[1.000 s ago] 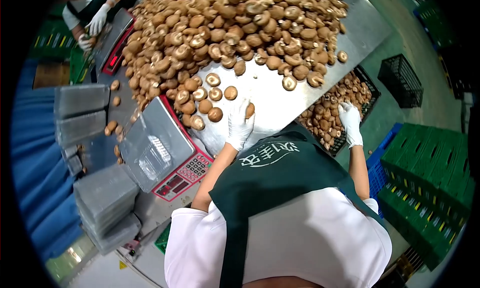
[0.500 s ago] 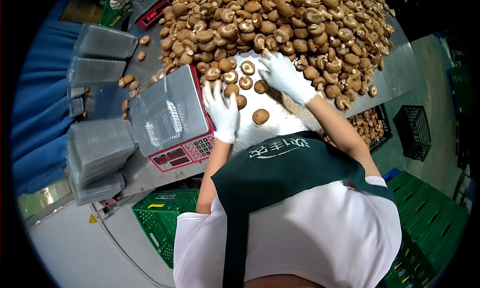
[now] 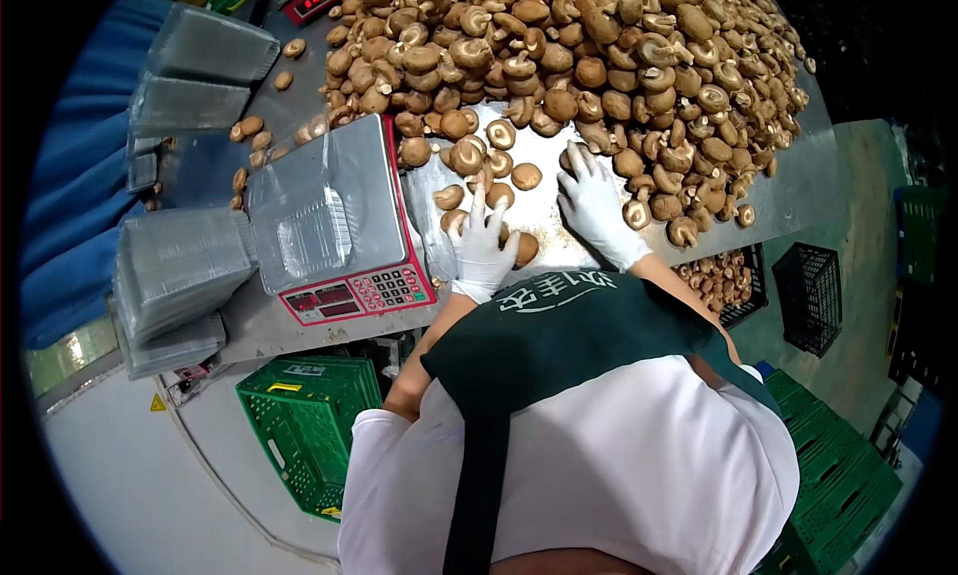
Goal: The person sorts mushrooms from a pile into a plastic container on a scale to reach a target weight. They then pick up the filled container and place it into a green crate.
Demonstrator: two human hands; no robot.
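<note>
Brown mushrooms point(image 3: 526, 176) lie loose on the metal table in front of me, some cap up and some gills up. My left hand point(image 3: 484, 251), in a white glove, rests over several of them with its fingers spread, touching the caps. At the near edge of the big mushroom pile point(image 3: 559, 61) is my right hand point(image 3: 599, 206), also gloved. Its fingers are stretched out, and the tips touch a mushroom point(image 3: 572, 159). Left of my left hand stands a red-framed scale point(image 3: 359, 290) with a clear plastic tray point(image 3: 314, 236) on its plate.
Stacks of clear plastic trays point(image 3: 185, 266) stand along the table's left side. A second scale point(image 3: 314, 1) sits at the back left. Green crates point(image 3: 309, 425) are below the table, and a black crate point(image 3: 810, 295) stands on the floor to the right.
My left hand has moved right and nearer to me, over the loose mushrooms. My right hand has come back slightly toward me. More mushrooms lie between the hands; the view has shifted a little.
</note>
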